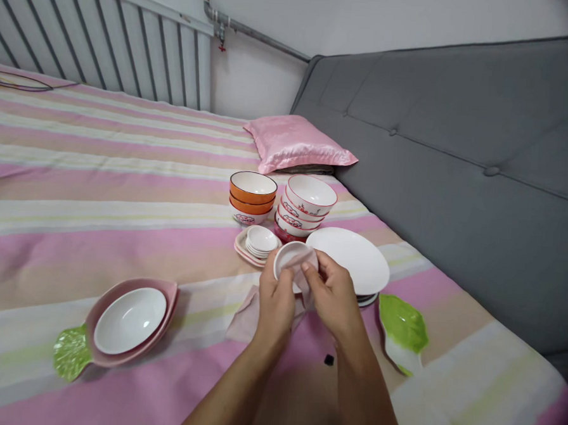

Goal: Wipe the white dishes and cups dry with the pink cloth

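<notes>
My left hand (278,304) is closed on the rim of a small white dish (289,252), which is tilted up toward me. With its fingers bent, my right hand (335,297) pinches a pale pink cloth (246,317) against the inside of the dish. The cloth's loose end hangs down over the bedspread. Just beyond my left hand, several small white dishes (262,239) sit stacked on pinkish plates (239,245). Right behind my right hand lies a stack topped by a large white plate (358,257).
Stacked bowls, orange-topped (252,198) and red-rimmed white (308,207), stand farther back. A white bowl (130,322) rests in a pink dish (168,289) at left. Right are a green leaf-shaped dish (404,326) and grey headboard (437,106). A pink pillow (300,140) lies behind.
</notes>
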### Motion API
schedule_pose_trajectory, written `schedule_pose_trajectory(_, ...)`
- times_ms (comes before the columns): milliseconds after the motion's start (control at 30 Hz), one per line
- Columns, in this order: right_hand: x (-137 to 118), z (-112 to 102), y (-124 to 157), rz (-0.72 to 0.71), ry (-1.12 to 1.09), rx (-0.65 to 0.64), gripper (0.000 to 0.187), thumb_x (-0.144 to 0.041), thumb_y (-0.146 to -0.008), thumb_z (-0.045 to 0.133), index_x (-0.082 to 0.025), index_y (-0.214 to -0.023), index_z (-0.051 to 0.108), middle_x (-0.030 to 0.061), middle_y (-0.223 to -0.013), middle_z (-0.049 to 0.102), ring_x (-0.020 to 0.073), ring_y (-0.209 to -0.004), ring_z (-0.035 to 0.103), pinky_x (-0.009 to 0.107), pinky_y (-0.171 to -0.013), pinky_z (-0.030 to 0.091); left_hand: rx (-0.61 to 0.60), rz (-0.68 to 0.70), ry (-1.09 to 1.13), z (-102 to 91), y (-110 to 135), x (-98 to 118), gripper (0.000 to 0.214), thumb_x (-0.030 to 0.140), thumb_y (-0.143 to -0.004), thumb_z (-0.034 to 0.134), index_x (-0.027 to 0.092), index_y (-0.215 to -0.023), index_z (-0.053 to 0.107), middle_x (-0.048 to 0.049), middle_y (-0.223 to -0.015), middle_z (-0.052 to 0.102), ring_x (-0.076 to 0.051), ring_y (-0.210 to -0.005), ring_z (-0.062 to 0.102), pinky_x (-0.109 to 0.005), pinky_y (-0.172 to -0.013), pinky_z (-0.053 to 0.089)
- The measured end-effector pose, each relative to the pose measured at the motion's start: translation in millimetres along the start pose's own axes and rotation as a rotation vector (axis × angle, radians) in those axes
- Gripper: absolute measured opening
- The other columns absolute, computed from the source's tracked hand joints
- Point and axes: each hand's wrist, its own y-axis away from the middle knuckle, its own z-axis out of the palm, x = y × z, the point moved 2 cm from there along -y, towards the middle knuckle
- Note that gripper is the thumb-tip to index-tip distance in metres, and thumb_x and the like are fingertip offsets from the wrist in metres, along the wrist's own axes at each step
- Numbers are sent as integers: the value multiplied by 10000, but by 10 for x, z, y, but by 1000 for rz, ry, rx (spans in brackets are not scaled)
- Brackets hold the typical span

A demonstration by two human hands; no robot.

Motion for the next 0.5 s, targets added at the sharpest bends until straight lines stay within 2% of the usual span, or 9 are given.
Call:
schedule_pose_trajectory(100,5,2,-10,-31,112,60,253,-340,-829,485,-181,-965,628,46,-815,656,196,-756,584,284,-696,452,-97,55,-60,19,16,17,330,172,-739,484,208,-1043,607,-40,-997,657,-179,-870,609,-274,-753,463)
schedule_pose_trajectory(167,13,5,-17,-41,100,83,255,-350,-837,478,-189,-976,620,40,-814,645,192,-762,574,284,-704,450,-132,68,-43,24,23,24,338,172,-754,481,217,-1071,589,-42,-1054,643,-188,-944,594,-281,-797,455)
schedule_pose_trajectory(333,42,42,-25,-6,-175,11,223,-350,-821,526,-206,-965,618,23,-865,656,179,-798,585,275,-734,458,-185,30,126,36,26,31,271,294,-801,503,221,-1046,591,-35,-1044,642,-187,-998,582,-289,-857,442)
schedule_pose_trajectory(500,51,67,-22,95,-408,-32,251,-324,-748,639,-203,-967,630,21,-872,674,171,-798,601,262,-703,475,-129,-19,258,32,7,-12,319,443,-808,508,208,-981,638,-45,-975,664,-197,-981,597,-300,-865,450)
